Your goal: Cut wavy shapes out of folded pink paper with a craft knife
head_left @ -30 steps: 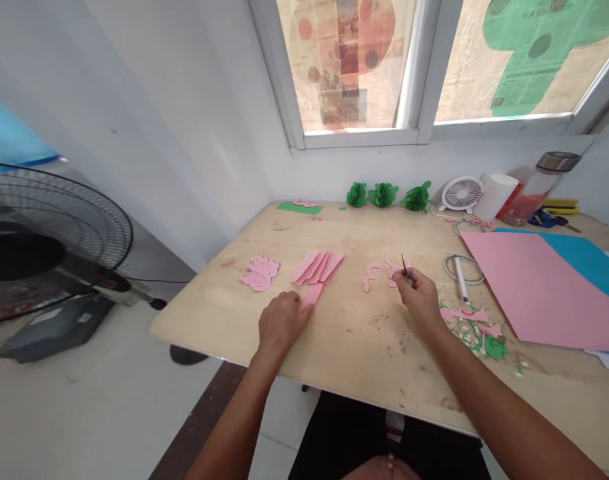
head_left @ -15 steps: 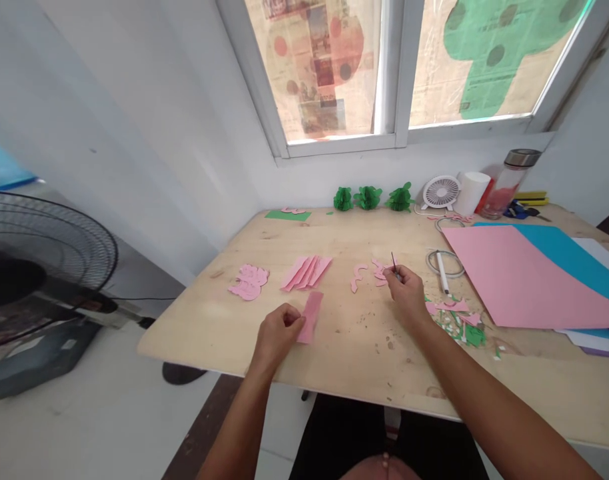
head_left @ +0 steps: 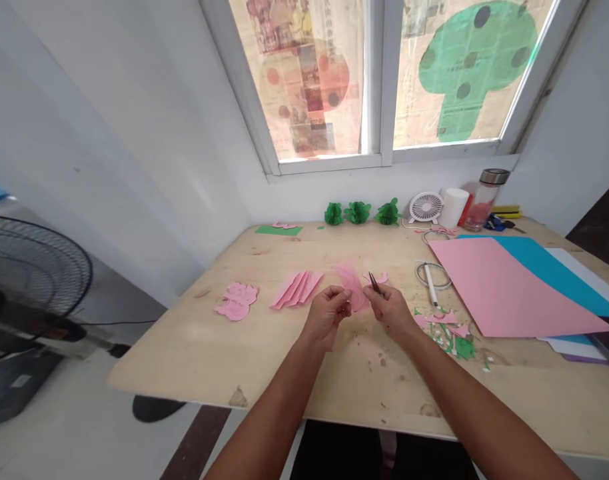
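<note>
My left hand point(head_left: 331, 308) pinches a pink paper strip point(head_left: 353, 288), raised above the table and slightly blurred. Close on its right, my right hand point(head_left: 390, 308) is closed around small dark scissors point(head_left: 374, 283), blades pointing up and away from me. My right fingertips are near the strip's edge; whether they touch it I cannot tell. Behind that hand lies a curved pink cutout point(head_left: 379, 276). Left of my hands are several folded pink paper strips point(head_left: 297, 289), and further left a pile of pink cutouts point(head_left: 238, 300).
Pink and green scraps point(head_left: 454, 333) lie right of my right hand, with a white pen point(head_left: 431, 285) on a ring of cable behind them. Large coloured sheets point(head_left: 504, 287) cover the right side. Green paper ornaments point(head_left: 357, 213), a small white fan point(head_left: 426, 208) and a glass bottle point(head_left: 483, 202) stand at the back.
My left hand has lifted the pink strip and carried it rightward to my right hand. The scissors' blades now show more clearly. The camera view has shifted a little.
</note>
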Demonstrator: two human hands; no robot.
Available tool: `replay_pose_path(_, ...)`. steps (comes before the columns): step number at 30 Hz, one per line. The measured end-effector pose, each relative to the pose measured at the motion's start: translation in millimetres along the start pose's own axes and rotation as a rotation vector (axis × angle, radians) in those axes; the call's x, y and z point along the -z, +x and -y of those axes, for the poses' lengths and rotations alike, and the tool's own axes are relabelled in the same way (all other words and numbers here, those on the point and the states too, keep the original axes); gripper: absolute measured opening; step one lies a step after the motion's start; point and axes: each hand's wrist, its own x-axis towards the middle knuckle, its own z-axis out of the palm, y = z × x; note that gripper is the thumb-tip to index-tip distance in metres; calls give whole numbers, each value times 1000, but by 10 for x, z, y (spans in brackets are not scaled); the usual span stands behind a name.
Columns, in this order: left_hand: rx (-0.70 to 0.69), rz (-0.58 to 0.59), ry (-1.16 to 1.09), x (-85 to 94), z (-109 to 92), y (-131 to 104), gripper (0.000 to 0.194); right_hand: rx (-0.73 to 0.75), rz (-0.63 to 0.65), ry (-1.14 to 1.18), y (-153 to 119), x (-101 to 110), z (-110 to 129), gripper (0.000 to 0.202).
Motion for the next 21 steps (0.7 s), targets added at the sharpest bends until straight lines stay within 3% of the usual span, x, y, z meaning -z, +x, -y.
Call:
replay_pose_path(5,32,52,18,-42,22,108,33,-18,-56,-10,51,31,-82,29)
replay_pose_path(14,42,204,257,-76,-63,313,28,-38,-230,24,118,81,-132,32)
replay_pose_path(21,68,231,115,-102,-9,536,27,-52,-280,40,111,59,-21,35)
